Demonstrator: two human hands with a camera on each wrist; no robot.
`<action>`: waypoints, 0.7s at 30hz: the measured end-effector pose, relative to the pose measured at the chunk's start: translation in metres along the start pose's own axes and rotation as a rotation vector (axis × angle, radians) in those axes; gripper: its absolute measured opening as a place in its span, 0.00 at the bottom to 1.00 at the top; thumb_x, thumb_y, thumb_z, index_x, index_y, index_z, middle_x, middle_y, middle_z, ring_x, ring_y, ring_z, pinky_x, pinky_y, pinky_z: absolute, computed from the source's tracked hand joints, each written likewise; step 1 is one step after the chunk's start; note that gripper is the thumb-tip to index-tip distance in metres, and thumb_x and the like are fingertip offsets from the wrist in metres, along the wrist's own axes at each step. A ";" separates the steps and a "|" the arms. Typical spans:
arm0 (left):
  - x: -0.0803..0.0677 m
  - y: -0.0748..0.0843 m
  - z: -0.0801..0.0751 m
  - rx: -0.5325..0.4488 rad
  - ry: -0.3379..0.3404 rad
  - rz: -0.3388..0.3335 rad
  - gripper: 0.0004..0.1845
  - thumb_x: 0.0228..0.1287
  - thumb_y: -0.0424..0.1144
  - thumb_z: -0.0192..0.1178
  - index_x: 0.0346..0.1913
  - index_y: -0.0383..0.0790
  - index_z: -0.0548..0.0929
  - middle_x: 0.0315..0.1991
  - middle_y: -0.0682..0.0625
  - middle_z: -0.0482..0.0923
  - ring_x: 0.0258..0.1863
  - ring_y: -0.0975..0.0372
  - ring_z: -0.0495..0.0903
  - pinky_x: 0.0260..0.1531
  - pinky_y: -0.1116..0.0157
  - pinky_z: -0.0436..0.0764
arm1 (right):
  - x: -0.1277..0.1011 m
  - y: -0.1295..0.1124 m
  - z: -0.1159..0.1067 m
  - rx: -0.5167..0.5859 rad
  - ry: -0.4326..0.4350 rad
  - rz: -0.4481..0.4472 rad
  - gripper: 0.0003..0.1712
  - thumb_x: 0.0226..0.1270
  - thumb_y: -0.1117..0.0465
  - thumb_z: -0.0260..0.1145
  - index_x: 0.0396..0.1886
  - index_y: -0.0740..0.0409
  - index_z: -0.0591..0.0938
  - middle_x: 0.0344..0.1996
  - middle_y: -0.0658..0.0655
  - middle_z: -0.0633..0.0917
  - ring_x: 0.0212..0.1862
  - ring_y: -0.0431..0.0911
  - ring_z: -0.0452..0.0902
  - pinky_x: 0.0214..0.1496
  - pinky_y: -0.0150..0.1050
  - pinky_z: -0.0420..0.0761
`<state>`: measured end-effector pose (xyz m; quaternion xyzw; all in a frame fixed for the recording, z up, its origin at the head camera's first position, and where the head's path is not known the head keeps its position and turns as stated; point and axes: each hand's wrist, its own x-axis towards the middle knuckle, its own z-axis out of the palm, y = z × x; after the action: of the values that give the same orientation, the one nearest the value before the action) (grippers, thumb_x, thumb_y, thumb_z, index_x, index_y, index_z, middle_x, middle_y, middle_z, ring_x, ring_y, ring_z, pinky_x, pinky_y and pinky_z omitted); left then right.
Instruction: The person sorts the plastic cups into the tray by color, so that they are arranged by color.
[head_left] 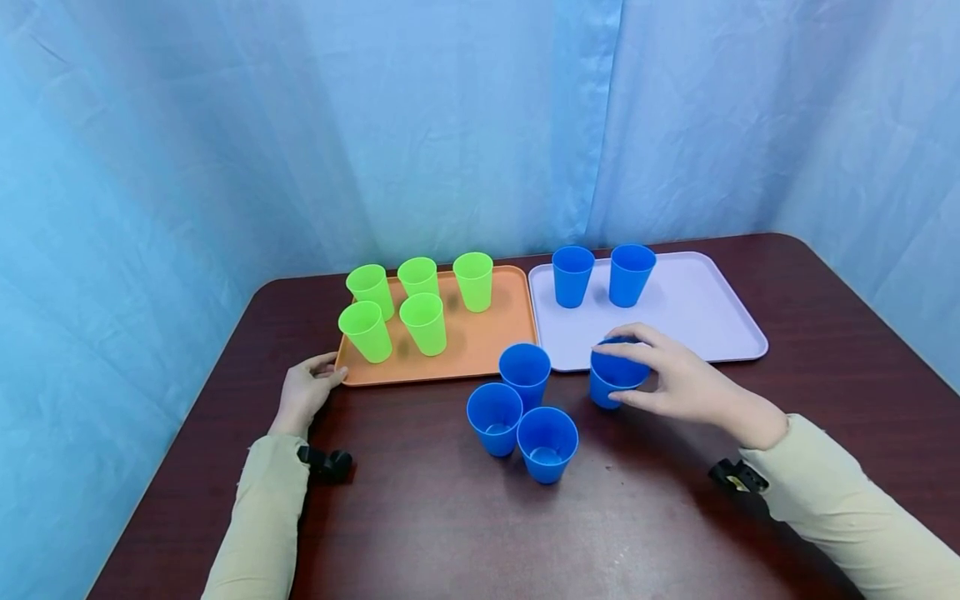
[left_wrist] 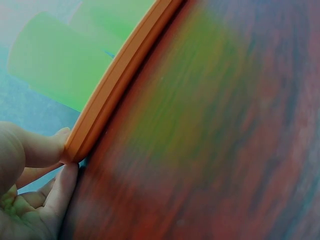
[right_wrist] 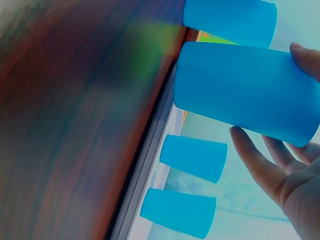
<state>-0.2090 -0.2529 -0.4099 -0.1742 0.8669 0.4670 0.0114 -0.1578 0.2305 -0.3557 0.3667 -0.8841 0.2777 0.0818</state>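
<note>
The right hand (head_left: 678,379) curls round a blue cup (head_left: 617,372), thumb on its near side and fingers over the far rim; the cup stands upright, mouth up, at the near edge of the lilac tray (head_left: 705,321), and I cannot tell whether its base rests on the desk (head_left: 450,517) or is just off it. The tray lies directly beyond the hand, with two more blue cups (head_left: 600,275) standing at its far left. To the left of the held cup, three blue cups (head_left: 522,408) cluster on the desk, nearer the right hand than the left. The left hand (head_left: 306,392), fingers relaxed, touches the near left corner of the orange tray (head_left: 480,346), which carries five green cups (head_left: 416,304)
</note>
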 end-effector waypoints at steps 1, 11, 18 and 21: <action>0.000 0.000 0.000 0.000 0.001 0.000 0.25 0.67 0.37 0.57 0.66 0.35 0.70 0.54 0.37 0.72 0.52 0.51 0.75 0.46 0.64 0.73 | -0.001 0.002 -0.001 -0.008 0.009 0.001 0.32 0.48 0.66 0.76 0.56 0.58 0.77 0.53 0.60 0.73 0.51 0.52 0.73 0.34 0.35 0.83; 0.000 -0.001 0.000 0.004 -0.007 -0.005 0.25 0.68 0.38 0.56 0.66 0.35 0.70 0.54 0.37 0.72 0.51 0.52 0.72 0.45 0.63 0.72 | -0.007 0.017 -0.012 -0.090 0.088 0.014 0.32 0.45 0.70 0.76 0.55 0.61 0.78 0.52 0.61 0.74 0.50 0.53 0.72 0.35 0.42 0.84; 0.001 -0.001 0.000 0.003 -0.005 -0.006 0.25 0.68 0.38 0.56 0.66 0.36 0.70 0.54 0.39 0.73 0.50 0.53 0.72 0.44 0.64 0.71 | -0.012 0.033 -0.020 -0.137 0.162 0.084 0.32 0.44 0.69 0.76 0.54 0.62 0.78 0.50 0.61 0.75 0.49 0.53 0.72 0.35 0.41 0.83; 0.001 -0.001 0.000 0.002 -0.001 -0.011 0.25 0.68 0.38 0.57 0.66 0.36 0.70 0.53 0.39 0.73 0.50 0.54 0.72 0.43 0.65 0.71 | -0.013 0.038 -0.022 -0.145 0.194 0.102 0.32 0.44 0.68 0.76 0.54 0.62 0.78 0.50 0.61 0.75 0.49 0.53 0.72 0.36 0.40 0.82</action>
<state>-0.2100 -0.2532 -0.4110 -0.1790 0.8663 0.4661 0.0145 -0.1765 0.2724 -0.3581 0.2859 -0.9073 0.2512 0.1789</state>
